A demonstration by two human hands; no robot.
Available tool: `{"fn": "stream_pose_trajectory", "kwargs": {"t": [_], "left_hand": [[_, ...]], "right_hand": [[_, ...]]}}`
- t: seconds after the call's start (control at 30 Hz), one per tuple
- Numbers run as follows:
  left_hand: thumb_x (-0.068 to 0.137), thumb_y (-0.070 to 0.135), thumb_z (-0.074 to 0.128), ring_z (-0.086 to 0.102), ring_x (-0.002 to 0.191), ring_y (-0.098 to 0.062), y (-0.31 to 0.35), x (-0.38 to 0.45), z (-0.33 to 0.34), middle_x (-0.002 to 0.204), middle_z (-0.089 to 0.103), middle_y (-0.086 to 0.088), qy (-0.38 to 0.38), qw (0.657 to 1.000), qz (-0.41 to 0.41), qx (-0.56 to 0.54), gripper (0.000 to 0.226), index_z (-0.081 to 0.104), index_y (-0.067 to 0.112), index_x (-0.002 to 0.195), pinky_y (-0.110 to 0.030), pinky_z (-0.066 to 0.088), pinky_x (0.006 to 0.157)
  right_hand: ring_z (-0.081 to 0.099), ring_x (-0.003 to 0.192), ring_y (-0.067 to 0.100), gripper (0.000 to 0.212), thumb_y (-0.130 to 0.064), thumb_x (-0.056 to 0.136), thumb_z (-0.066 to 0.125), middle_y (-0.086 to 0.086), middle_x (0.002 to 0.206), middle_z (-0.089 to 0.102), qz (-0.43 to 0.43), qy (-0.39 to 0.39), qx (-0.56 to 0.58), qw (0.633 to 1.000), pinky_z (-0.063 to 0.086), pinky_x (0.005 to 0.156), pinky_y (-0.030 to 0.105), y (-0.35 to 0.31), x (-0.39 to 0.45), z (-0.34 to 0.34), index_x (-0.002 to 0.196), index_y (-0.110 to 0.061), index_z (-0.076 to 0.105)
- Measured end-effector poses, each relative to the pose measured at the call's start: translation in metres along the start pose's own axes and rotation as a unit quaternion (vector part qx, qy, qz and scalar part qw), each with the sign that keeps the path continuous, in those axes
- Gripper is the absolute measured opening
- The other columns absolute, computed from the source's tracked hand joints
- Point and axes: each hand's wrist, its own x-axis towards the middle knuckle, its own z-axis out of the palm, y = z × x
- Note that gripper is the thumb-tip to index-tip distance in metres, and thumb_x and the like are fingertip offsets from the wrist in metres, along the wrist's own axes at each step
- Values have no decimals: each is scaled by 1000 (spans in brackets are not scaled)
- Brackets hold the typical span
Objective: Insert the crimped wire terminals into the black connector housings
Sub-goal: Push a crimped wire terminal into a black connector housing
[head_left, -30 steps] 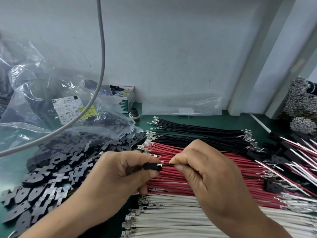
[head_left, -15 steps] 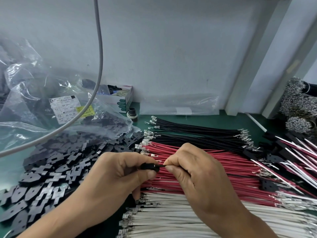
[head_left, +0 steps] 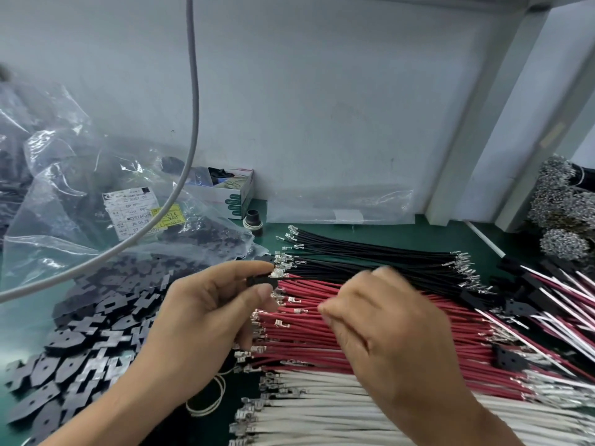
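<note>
Green bench with red wires; left hand pinches black housing with black wire inserted, right hand blurred, fingers curled, grip unclear.

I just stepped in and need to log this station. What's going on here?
A person is fitting wires into connectors. The left hand pinches a small black connector housing with a black wire running out of it to the right. The right hand, blurred, hovers over the row of red wires, holding nothing I can make out. White wires lie nearer, and loose black housings are piled on the left.
</note>
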Motion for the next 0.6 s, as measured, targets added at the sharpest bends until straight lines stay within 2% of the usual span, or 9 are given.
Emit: {"fn": "stream_pose_trajectory", "kwargs": {"t": [0.07, 0.13, 0.27, 0.37, 0.5, 0.6], "left_hand": [[86, 18, 72, 58, 43, -20, -1, 1, -1, 82, 79, -6, 10, 1000, -3, 2, 21, 78, 32, 100, -18, 44, 41], [84, 21, 73, 58, 42, -19, -1, 2, 0, 81, 79, -5, 17, 1000, -6, 0, 18, 79, 30, 98, -17, 43, 40], [79, 26, 74, 59, 43, -18, 0, 1, 0, 81, 79, -6, 18, 1000, -14, -11, 19, 79, 29, 97, -16, 43, 40], [83, 20, 75, 61, 46, -19, -1, 2, -2, 81, 79, -7, 24, 1000, -9, -12, 20, 79, 33, 97, -16, 45, 42], [81, 25, 75, 63, 50, -21, 0, 4, -8, 82, 79, -8, 45, 999, -1, -18, 21, 79, 35, 99, -20, 48, 43], [78, 28, 75, 65, 52, -24, 3, 5, -11, 84, 79, -11, 38, 998, -4, -48, 23, 80, 32, 100, -22, 49, 44]], "right_hand": [[51, 78, 11, 5, -31, 88, 74, -15, 83, 56, 27, -96, -10, 995, 48, 53, 28, -4, -4, 9, 87, -26, 73], [52, 82, 7, 7, -36, 89, 72, -18, 85, 57, 62, -142, 7, 988, 50, 59, 25, -4, -3, 16, 93, -31, 75], [53, 84, 2, 4, -35, 85, 78, -21, 84, 59, 96, -133, 63, 985, 45, 63, 18, 1, -1, 17, 84, -35, 74], [54, 83, 1, 9, -31, 83, 80, -22, 83, 60, 100, -134, 69, 983, 48, 63, 21, 0, -1, 13, 79, -33, 72], [59, 88, 0, 8, -25, 92, 72, -21, 89, 63, 109, -104, 113, 982, 50, 73, 23, 8, -1, 7, 90, -33, 70], [60, 84, 4, 19, -27, 101, 54, -18, 92, 61, 105, -73, 138, 982, 50, 70, 21, 12, 0, -1, 107, -32, 72]]}}
